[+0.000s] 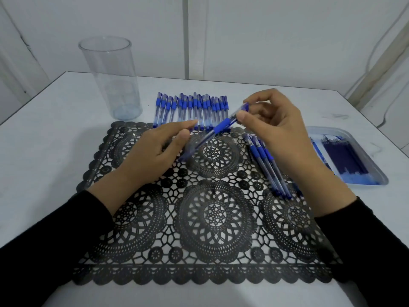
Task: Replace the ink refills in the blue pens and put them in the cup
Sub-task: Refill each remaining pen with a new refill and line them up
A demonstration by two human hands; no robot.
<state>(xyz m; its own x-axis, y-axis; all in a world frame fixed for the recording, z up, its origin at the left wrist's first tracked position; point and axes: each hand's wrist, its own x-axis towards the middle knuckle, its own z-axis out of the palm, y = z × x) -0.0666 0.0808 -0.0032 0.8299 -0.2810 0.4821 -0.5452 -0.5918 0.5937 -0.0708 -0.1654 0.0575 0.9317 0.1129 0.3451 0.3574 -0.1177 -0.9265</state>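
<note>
1. Right hand (272,129) pinches the pen (221,127) by its upper-right end, above the mat at mid-frame.
2. The pen slants down-left, its low tip just beside the left hand (155,151), whose fingers are relaxed and empty.
3. Cup (110,78) is upper left, nearer the left hand.

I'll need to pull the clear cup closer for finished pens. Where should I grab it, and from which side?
Take the clear cup around the middle of its wall, coming from its near right side. It stands upright, tall and round with straight smooth walls, so a sideways hold is probably steadier than pinching the rim. The row of pens lies right of it, so pass above them.
</note>
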